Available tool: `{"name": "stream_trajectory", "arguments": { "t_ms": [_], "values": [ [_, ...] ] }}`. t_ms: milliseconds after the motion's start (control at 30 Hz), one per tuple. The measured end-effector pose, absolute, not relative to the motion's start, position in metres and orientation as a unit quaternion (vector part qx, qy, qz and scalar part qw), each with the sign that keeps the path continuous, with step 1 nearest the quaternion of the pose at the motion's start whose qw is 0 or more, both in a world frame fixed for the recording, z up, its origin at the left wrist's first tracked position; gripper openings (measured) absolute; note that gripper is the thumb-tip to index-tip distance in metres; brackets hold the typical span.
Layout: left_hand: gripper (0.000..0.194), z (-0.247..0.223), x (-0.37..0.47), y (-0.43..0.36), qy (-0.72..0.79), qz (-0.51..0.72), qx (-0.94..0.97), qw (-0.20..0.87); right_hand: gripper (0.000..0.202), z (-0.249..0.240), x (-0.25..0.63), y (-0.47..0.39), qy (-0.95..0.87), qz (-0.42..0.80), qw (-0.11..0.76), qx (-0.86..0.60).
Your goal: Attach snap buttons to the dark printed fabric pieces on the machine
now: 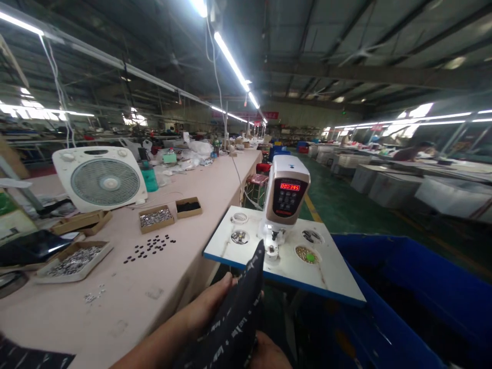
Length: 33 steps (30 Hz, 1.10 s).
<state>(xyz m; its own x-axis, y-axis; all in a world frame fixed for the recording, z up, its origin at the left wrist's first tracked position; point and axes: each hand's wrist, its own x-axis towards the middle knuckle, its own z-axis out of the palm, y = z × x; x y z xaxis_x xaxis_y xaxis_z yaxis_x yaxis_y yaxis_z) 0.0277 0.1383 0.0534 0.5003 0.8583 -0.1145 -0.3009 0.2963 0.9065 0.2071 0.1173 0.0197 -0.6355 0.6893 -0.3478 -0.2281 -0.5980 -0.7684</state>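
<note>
A black cloth (236,318) with white printed lettering and small stars is held up in front of me. My left hand (209,300) grips its left side, the thumb showing and the other fingers mostly behind the fabric. At the lower right, my right hand (267,352) is closed on the same cloth, partly hidden by it. The cloth's tip points up towards a snap-fastening machine (290,192) with a red digital display. This machine stands on a white tabletop (284,287) with round wells of small metal parts (306,254) set into it.
On the long table (192,230) lie scattered black discs (149,248), cardboard trays of metal snaps (77,261) and a box of dark pieces (188,206). A white box fan (102,177) and a teal bottle (149,178) stand further back. Blue bins (415,256) flank the machine at right.
</note>
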Motion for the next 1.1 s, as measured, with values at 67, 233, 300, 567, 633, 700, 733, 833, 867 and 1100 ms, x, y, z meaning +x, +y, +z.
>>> {"name": "stream_trajectory", "arguments": {
  "t_ms": [67, 233, 300, 567, 633, 700, 733, 833, 867, 1100],
  "values": [
    [0.083, 0.049, 0.035, 0.138, 0.319, 0.373, 0.471, 0.733, 0.027, 0.02, 0.206, 0.117, -0.373, 0.825, 0.296, -0.305],
    [0.083, 0.048, 0.003, 0.139, 0.441, 0.312, 0.565, 0.623, 0.035, 0.035, 0.22, 0.112, -0.333, 0.831, 0.341, -0.287],
    [0.084, 0.057, -0.027, 0.134, 0.439, 0.286, 0.585, 0.619, 0.036, 0.041, 0.228, 0.116, -0.359, 0.805, 0.346, -0.321],
    [0.029, 0.112, -0.104, 0.112, 0.548, 0.094, 0.649, 0.52, 0.044, 0.025, 0.227, 0.138, -0.654, 0.451, 0.335, -0.506],
    [0.023, 0.125, -0.106, 0.113, 0.57, 0.11, 0.693, 0.427, 0.043, 0.025, 0.222, 0.141, -0.689, 0.387, 0.35, -0.503],
    [0.025, 0.136, -0.106, 0.117, 0.571, 0.141, 0.695, 0.415, 0.041, 0.029, 0.22, 0.145, -0.711, 0.333, 0.372, -0.495],
    [0.027, 0.139, -0.105, 0.119, 0.568, 0.154, 0.678, 0.442, 0.04, 0.03, 0.221, 0.149, -0.721, 0.306, 0.382, -0.491],
    [0.032, 0.142, -0.1, 0.123, 0.558, 0.186, 0.619, 0.52, 0.04, 0.031, 0.225, 0.162, -0.742, 0.226, 0.397, -0.49],
    [0.033, 0.141, -0.098, 0.124, 0.556, 0.198, 0.61, 0.529, 0.04, 0.031, 0.226, 0.167, -0.747, 0.205, 0.391, -0.497],
    [0.03, 0.135, -0.07, 0.132, 0.588, 0.235, 0.61, 0.477, 0.066, 0.059, 0.216, 0.171, -0.75, 0.01, 0.453, -0.481]
  ]
}}
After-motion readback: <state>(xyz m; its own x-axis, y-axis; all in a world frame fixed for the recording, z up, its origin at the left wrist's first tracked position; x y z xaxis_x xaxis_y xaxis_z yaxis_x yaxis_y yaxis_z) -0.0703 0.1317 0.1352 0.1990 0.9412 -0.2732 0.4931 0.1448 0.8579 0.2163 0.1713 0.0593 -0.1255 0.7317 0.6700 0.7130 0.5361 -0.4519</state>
